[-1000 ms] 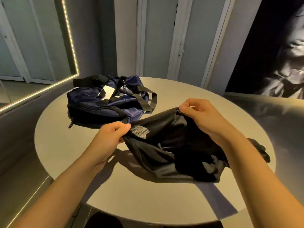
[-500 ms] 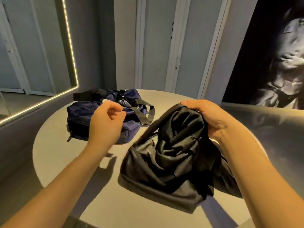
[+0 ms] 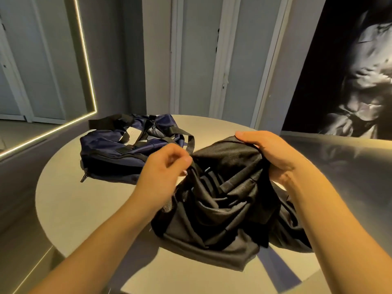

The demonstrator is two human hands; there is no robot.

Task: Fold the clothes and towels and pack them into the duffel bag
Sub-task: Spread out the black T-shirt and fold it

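At the left, the navy duffel bag (image 3: pixel 118 153) lies slack on the round counter (image 3: pixel 74 209), its straps flopped over it. My left hand (image 3: pixel 163 170) is at the edge of the black garment (image 3: pixel 222 198), fingers curled toward the thumb; blur stops me telling whether they pinch cloth. The garment sits crumpled mid-counter, partly lifted. It looks thin, limp and slick, so I judge a seam or hem corner the best hold. My right hand (image 3: pixel 269 153) grips its bunched top, fingers wrapped over.
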